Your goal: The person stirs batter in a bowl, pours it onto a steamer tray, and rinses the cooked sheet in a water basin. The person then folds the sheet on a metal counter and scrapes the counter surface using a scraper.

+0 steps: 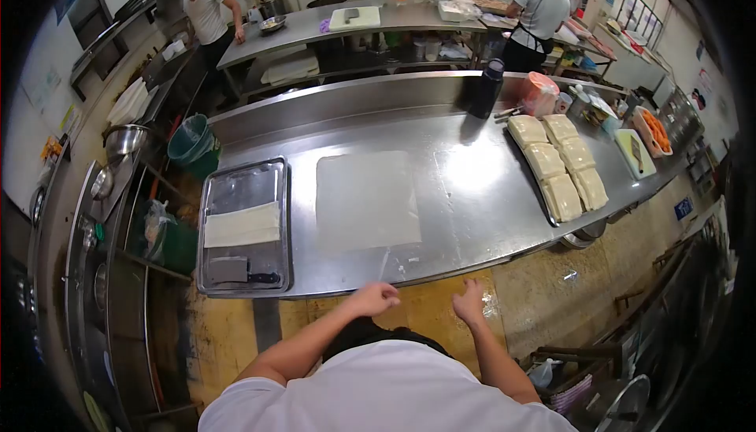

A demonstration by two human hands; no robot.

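Note:
A thin pale sheet [368, 199] lies flat on the steel table [465, 231]. To its left a metal tray [242, 184] holds a folded white sheet [242, 226] and a cleaver [230, 270] with a dark handle. On the right, several pale folded blocks [563, 188] rest in two rows on a dark tray. My left hand [376, 299] is just off the table's front edge, fingers curled, nearest the pale sheet; what it holds, if anything, is too small to tell. My right hand [469, 301] hangs off the same edge to the right, its fingers partly bent, with nothing visible in it.
A dark bottle [487, 88] and a pink container [539, 93] stand at the back. Farther right are a cutting board [635, 155] and a box of orange pieces [653, 131]. A green bin [194, 147] stands left. Several people are beyond the table.

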